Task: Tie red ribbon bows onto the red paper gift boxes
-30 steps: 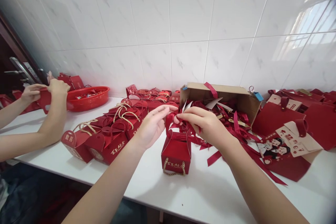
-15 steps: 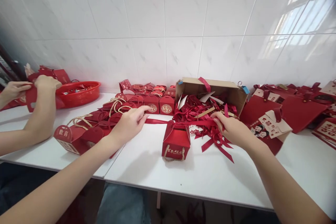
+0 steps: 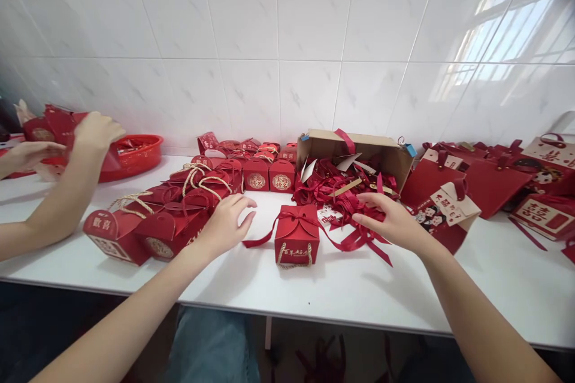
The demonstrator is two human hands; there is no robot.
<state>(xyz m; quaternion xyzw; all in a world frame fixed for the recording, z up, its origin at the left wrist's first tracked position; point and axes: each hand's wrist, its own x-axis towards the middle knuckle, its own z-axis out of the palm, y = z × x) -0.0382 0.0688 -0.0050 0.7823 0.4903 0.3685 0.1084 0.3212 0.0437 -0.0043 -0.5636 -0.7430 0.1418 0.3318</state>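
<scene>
- The small red gift box (image 3: 297,238) stands upright toward the front edge of the worktop (image 3: 350,293), about midway along it and between both hands. A ribbon bow (image 3: 295,216) sits on its top, and a rope handle hangs at its front.
- Left hand (image 3: 224,224): grip wide, holding nothing, just beside the left ribbon tail (image 3: 257,241).
- Right hand (image 3: 394,222): grip wide, palm down over the loose ribbons (image 3: 335,191) spilling from the cardboard box (image 3: 359,148). No ribbon is visibly pinched.
- Finished boxes (image 3: 179,215) lie toward the left end. A co-worker's hand (image 3: 96,128) works near the red basket (image 3: 135,152).
- Risk (judgement): the right tail runs into the loose ribbons. A snag there could pull the bow undone or tip the box.
- Change from half a second earlier: both hands were then pulling the ribbon ends taut. The ends are now released and lie slack.
</scene>
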